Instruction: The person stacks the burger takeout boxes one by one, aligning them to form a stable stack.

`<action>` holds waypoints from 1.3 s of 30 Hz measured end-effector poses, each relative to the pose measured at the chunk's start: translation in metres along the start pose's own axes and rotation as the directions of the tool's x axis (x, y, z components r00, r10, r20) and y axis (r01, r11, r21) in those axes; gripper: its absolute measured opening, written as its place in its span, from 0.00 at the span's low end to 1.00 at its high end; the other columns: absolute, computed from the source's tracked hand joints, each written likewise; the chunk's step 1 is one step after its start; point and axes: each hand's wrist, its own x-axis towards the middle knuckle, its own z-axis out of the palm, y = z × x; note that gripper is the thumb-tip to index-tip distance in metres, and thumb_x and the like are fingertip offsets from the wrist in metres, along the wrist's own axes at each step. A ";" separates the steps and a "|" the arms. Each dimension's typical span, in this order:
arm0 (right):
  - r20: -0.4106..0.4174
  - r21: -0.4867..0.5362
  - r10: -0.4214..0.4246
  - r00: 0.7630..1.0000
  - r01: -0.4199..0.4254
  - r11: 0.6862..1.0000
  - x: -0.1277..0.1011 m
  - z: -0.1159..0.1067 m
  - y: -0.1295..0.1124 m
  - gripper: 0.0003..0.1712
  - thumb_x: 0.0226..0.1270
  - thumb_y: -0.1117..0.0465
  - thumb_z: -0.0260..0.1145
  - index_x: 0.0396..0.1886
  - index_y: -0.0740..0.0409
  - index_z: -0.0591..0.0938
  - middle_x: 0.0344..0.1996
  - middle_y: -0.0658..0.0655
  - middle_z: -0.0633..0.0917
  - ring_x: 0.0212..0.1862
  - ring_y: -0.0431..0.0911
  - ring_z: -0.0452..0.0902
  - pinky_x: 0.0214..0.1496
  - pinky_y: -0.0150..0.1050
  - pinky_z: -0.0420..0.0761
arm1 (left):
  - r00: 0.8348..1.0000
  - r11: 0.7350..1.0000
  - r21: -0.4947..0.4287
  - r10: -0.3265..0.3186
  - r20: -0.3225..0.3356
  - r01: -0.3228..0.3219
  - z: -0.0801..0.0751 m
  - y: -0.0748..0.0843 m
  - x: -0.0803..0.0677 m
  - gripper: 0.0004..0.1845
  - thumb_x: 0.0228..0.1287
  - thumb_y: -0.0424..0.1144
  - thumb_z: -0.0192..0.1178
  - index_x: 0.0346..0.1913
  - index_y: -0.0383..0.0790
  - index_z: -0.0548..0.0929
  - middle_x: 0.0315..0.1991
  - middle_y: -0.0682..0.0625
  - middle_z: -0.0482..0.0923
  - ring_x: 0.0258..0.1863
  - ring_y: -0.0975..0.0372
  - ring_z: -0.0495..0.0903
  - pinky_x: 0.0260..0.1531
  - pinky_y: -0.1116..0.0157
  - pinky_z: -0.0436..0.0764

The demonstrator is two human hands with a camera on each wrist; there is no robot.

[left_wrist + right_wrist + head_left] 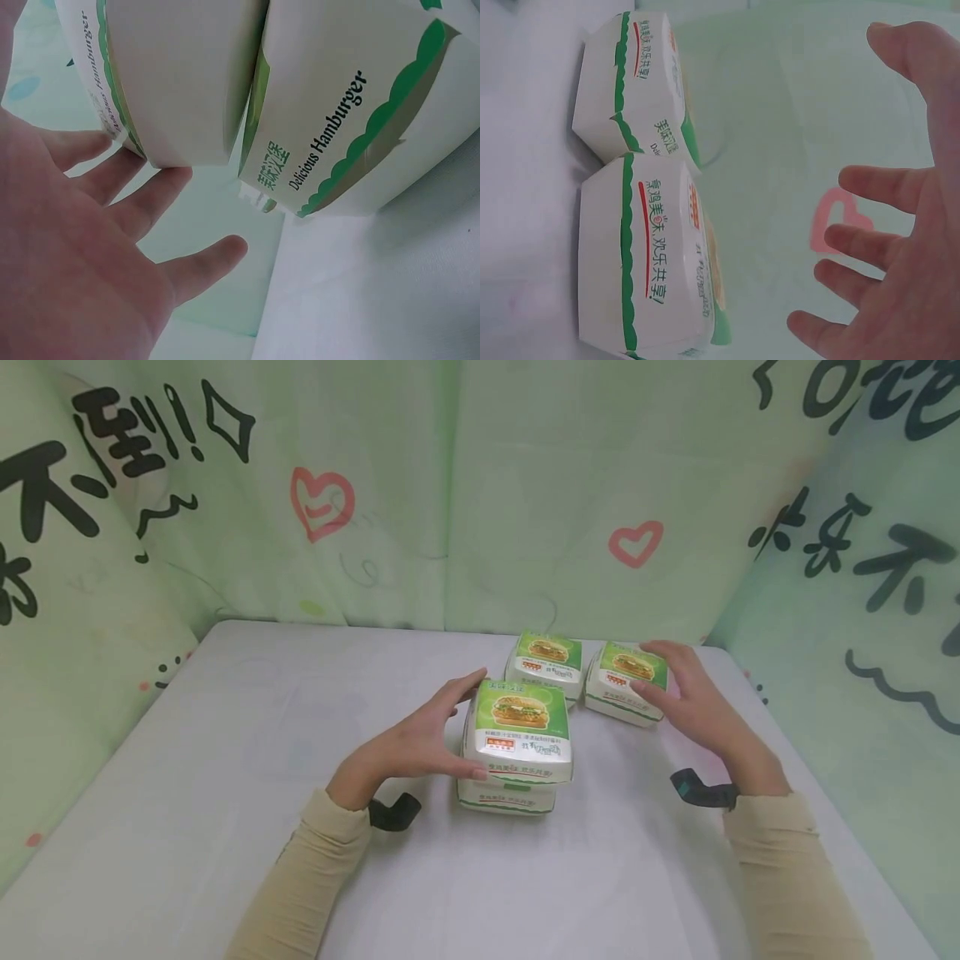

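Note:
My left hand (412, 743) grips a green-and-white hamburger box (525, 747) from its left side, thumb at the front and fingers toward the back. Directly beneath it is a second hamburger box (506, 798), mostly hidden in the head view. The left wrist view has a narrow wedge between the upper box (176, 82) and the lower box (322, 112). With fingers spread, my right hand (697, 706) hovers over a hamburger box (618, 693) at the back right; the right wrist view has the fingers apart from that box (656, 262).
Another hamburger box (546, 670) stands at the back, just left of the right-hand one. All rest on a white-covered table (225, 793). Pale green curtains (480, 527) with writing and red hearts enclose the back and sides.

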 end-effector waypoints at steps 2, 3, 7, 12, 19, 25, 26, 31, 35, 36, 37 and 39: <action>0.008 -0.013 0.020 1.000 -0.020 1.000 0.001 -0.001 0.002 0.42 0.74 0.44 0.57 0.78 0.56 0.55 0.77 0.66 0.52 0.77 0.65 0.45 0.72 0.73 0.51 | 1.000 1.000 0.004 -0.005 -0.003 0.005 0.000 0.000 0.000 0.63 0.45 0.52 0.78 0.79 0.59 0.45 0.76 0.60 0.51 0.75 0.64 0.54 0.76 0.50 0.59; 0.012 -0.013 0.025 1.000 -0.025 1.000 0.002 -0.001 0.004 0.42 0.74 0.44 0.58 0.78 0.56 0.55 0.77 0.66 0.52 0.77 0.65 0.44 0.72 0.73 0.51 | 1.000 1.000 0.005 -0.006 -0.004 0.006 0.000 0.001 0.000 0.63 0.45 0.52 0.78 0.79 0.59 0.45 0.76 0.60 0.51 0.75 0.63 0.54 0.75 0.49 0.59; 0.023 -0.007 0.044 0.999 -0.044 0.999 0.004 -0.001 0.009 0.42 0.74 0.44 0.58 0.78 0.55 0.54 0.78 0.65 0.50 0.78 0.64 0.43 0.72 0.73 0.50 | 1.000 1.000 0.006 -0.008 -0.007 0.008 0.000 0.002 -0.001 0.63 0.46 0.52 0.78 0.79 0.60 0.45 0.76 0.60 0.51 0.75 0.63 0.54 0.75 0.49 0.60; 0.025 0.004 0.040 0.999 -0.040 0.999 0.007 -0.002 0.015 0.41 0.74 0.45 0.57 0.77 0.57 0.55 0.77 0.67 0.50 0.77 0.66 0.44 0.72 0.74 0.50 | 1.000 1.000 0.004 -0.007 -0.008 0.007 0.000 0.002 -0.001 0.63 0.46 0.52 0.78 0.79 0.59 0.45 0.77 0.60 0.51 0.76 0.62 0.54 0.75 0.49 0.61; 0.019 0.011 -0.003 1.000 0.003 1.000 0.012 -0.004 0.025 0.41 0.74 0.46 0.58 0.76 0.61 0.56 0.75 0.71 0.52 0.76 0.69 0.44 0.70 0.75 0.50 | 1.000 1.000 0.001 -0.007 -0.008 0.007 0.000 0.003 -0.002 0.62 0.46 0.52 0.78 0.79 0.60 0.45 0.76 0.60 0.51 0.75 0.61 0.55 0.74 0.49 0.62; 0.037 -0.016 0.034 0.999 -0.034 0.999 0.015 -0.005 0.031 0.43 0.74 0.44 0.57 0.77 0.62 0.54 0.76 0.71 0.50 0.76 0.69 0.42 0.71 0.75 0.49 | 1.000 1.000 0.009 -0.007 -0.011 0.007 0.000 0.003 -0.002 0.63 0.47 0.52 0.78 0.80 0.55 0.46 0.76 0.59 0.52 0.75 0.61 0.56 0.74 0.50 0.62; 0.041 -0.021 0.043 0.998 -0.042 0.999 0.016 -0.005 0.031 0.43 0.74 0.43 0.57 0.77 0.61 0.54 0.76 0.71 0.50 0.76 0.69 0.42 0.71 0.75 0.49 | 1.000 1.000 0.010 -0.006 -0.012 0.006 0.000 0.003 -0.002 0.62 0.47 0.52 0.78 0.80 0.56 0.46 0.76 0.59 0.53 0.75 0.62 0.56 0.74 0.50 0.62; 0.067 -0.042 0.077 0.995 -0.074 0.996 0.019 -0.004 0.034 0.47 0.72 0.40 0.58 0.77 0.62 0.53 0.77 0.71 0.48 0.76 0.69 0.42 0.71 0.75 0.49 | 1.000 1.000 0.008 0.002 -0.020 -0.002 0.000 0.004 -0.003 0.61 0.46 0.52 0.78 0.79 0.56 0.48 0.75 0.58 0.54 0.74 0.64 0.57 0.74 0.52 0.63; 0.082 -0.054 0.088 0.993 -0.084 0.995 0.021 -0.003 0.035 0.49 0.71 0.40 0.60 0.77 0.63 0.52 0.76 0.72 0.48 0.76 0.70 0.41 0.71 0.75 0.49 | 1.000 1.000 0.012 0.003 -0.026 -0.003 0.000 0.003 -0.003 0.61 0.46 0.51 0.78 0.79 0.53 0.49 0.75 0.58 0.55 0.73 0.64 0.59 0.73 0.52 0.64; 0.084 -0.057 0.088 0.993 -0.084 0.995 0.021 -0.003 0.035 0.49 0.71 0.40 0.60 0.77 0.63 0.52 0.76 0.73 0.48 0.76 0.70 0.41 0.71 0.75 0.49 | 1.000 1.000 0.014 0.004 -0.028 -0.004 0.000 0.003 -0.002 0.61 0.46 0.51 0.78 0.79 0.53 0.49 0.75 0.58 0.55 0.73 0.64 0.59 0.73 0.52 0.64; 0.085 -0.061 0.088 0.992 -0.083 0.995 0.021 -0.003 0.036 0.49 0.70 0.40 0.60 0.77 0.64 0.52 0.76 0.73 0.48 0.76 0.71 0.41 0.71 0.75 0.48 | 1.000 1.000 0.017 0.004 -0.029 -0.004 0.000 0.002 -0.002 0.61 0.46 0.51 0.78 0.79 0.52 0.50 0.75 0.58 0.55 0.73 0.64 0.59 0.73 0.52 0.64; 0.087 -0.068 0.090 0.992 -0.084 0.994 0.022 -0.003 0.037 0.49 0.70 0.40 0.61 0.77 0.64 0.52 0.76 0.73 0.48 0.76 0.71 0.41 0.70 0.76 0.48 | 0.999 1.000 0.022 0.009 -0.032 -0.008 0.000 0.002 -0.002 0.60 0.46 0.51 0.78 0.79 0.52 0.50 0.75 0.58 0.56 0.73 0.64 0.60 0.73 0.51 0.65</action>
